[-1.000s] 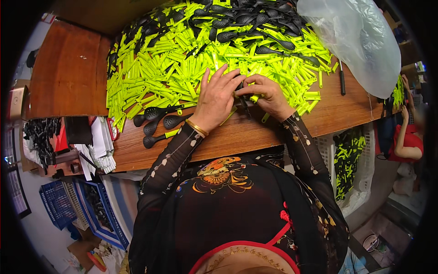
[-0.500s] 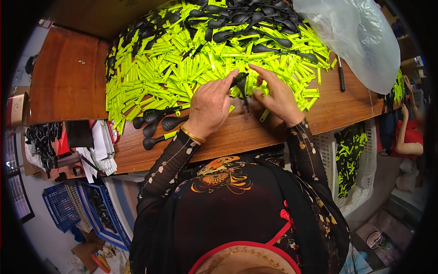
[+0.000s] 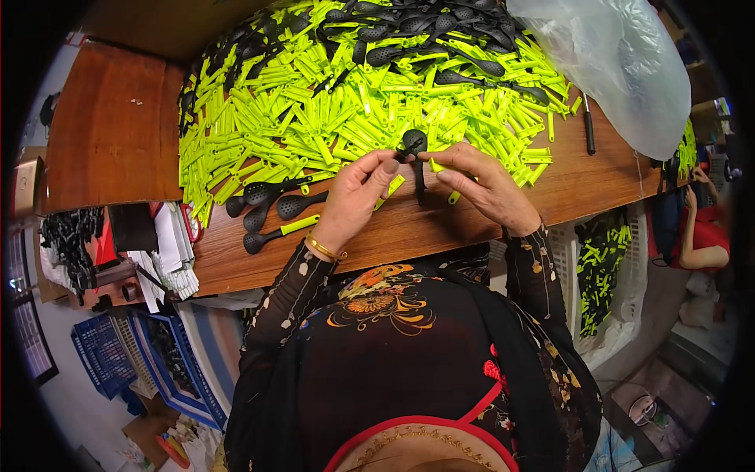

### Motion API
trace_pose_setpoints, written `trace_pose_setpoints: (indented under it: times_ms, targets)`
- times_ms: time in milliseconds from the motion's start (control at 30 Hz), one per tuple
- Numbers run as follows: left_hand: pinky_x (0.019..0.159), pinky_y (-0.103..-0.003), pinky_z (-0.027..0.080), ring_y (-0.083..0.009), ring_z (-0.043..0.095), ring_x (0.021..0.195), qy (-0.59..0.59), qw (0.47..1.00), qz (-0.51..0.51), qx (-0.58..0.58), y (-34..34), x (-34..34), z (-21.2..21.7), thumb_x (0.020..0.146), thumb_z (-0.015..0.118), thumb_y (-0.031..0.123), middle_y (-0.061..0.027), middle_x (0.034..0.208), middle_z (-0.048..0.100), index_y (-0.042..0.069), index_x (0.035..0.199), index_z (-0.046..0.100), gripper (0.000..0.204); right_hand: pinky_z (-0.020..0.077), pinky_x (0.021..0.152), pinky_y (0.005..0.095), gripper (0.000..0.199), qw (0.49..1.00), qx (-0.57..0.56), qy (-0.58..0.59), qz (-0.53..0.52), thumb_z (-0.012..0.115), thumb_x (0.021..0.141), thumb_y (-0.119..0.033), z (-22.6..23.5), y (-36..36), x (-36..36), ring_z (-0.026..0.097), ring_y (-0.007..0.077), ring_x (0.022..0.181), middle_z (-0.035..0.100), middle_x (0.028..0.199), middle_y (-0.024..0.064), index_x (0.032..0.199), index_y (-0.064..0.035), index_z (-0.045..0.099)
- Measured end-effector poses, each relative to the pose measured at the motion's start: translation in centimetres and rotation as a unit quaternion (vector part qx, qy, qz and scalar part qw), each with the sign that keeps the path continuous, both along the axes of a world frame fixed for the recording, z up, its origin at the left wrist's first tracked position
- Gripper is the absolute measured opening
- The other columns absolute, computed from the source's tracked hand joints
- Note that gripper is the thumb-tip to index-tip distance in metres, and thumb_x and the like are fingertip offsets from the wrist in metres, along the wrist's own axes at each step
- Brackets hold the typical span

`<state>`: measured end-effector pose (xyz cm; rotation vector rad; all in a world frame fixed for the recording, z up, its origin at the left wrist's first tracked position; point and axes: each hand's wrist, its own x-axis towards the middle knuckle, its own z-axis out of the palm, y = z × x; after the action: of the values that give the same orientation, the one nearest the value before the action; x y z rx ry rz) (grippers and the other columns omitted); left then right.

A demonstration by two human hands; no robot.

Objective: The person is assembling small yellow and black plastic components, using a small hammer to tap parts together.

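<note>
My left hand point(image 3: 355, 200) is closed, thumb and forefinger pinching a dark piece of a black perforated spoon point(image 3: 414, 141); their fingertips partly hide where they grip. Below, a black shaft point(image 3: 419, 189) points down toward the table edge; I cannot tell if it belongs to the same spoon. In my right hand point(image 3: 495, 193) a lime-green handle point(image 3: 435, 165) is pinched, mostly hidden by the fingers, its end close to the black spoon. Beside my left wrist lie several black spoons point(image 3: 292, 206), one with a lime-green handle point(image 3: 300, 224) on it.
A heap of lime-green handles point(image 3: 291, 118) covers the far table, with black spoons point(image 3: 417, 27) piled behind. A black-handled screwdriver point(image 3: 589, 132) and a clear plastic bag point(image 3: 621, 71) lie right. A white crate point(image 3: 560, 259) stands below; another person point(image 3: 700, 240) sits far right.
My hands have drawn slightly nearer to me. The black spoon head now shows upright between them, and the green handle end is visible in my right fingers.
</note>
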<state>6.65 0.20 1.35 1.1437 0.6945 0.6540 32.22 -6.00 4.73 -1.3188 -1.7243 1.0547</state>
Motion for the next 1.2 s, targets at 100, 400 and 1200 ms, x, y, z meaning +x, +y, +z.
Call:
trace_pose_setpoints:
  times_ms: [100, 400, 1200]
  targets:
    - [0.07, -0.021, 0.049, -0.0047, 0.058, 0.077, 0.041, 0.998, 0.04, 0.026, -0.6, -0.5, -0.1, 0.112, 0.064, 0.022, 0.0045, 0.093, 0.067, -0.002, 0.128, 0.07, 0.029, 0.0544, 0.089, 0.0347, 0.03, 0.999, 0.02, -0.038, 0.002, 0.069, 0.105, -0.012, 0.3, 0.0, -0.1, 0.071, 0.023, 0.1, 0.074, 0.115, 0.0111, 0.134, -0.0048, 0.073]
    - [0.073, -0.029, 0.06, -0.0163, 0.08, 0.083, 0.156, 0.971, 0.066, 0.166, -1.8, -0.3, 0.8, 0.105, 0.068, 0.014, -0.011, 0.093, 0.082, 0.002, 0.126, 0.075, 0.025, 0.0566, 0.078, 0.0355, 0.034, 0.988, 0.119, -0.102, 0.01, 0.076, 0.095, -0.007, 2.7, 0.9, -1.2, 0.073, 0.0248, 0.088, 0.075, 0.097, 0.0101, 0.129, -0.0104, 0.076]
    - [0.068, -0.045, 0.055, -0.0334, 0.072, 0.075, 0.239, 0.838, 0.023, 0.491, -2.3, -0.1, 2.4, 0.097, 0.075, 0.019, -0.013, 0.088, 0.075, 0.006, 0.112, 0.076, 0.02, 0.0553, 0.065, 0.0414, 0.015, 0.964, 0.13, -0.234, -0.016, 0.082, 0.091, -0.019, 0.6, 0.0, -3.0, 0.073, 0.0316, 0.077, 0.074, 0.085, 0.0099, 0.104, -0.0137, 0.075]
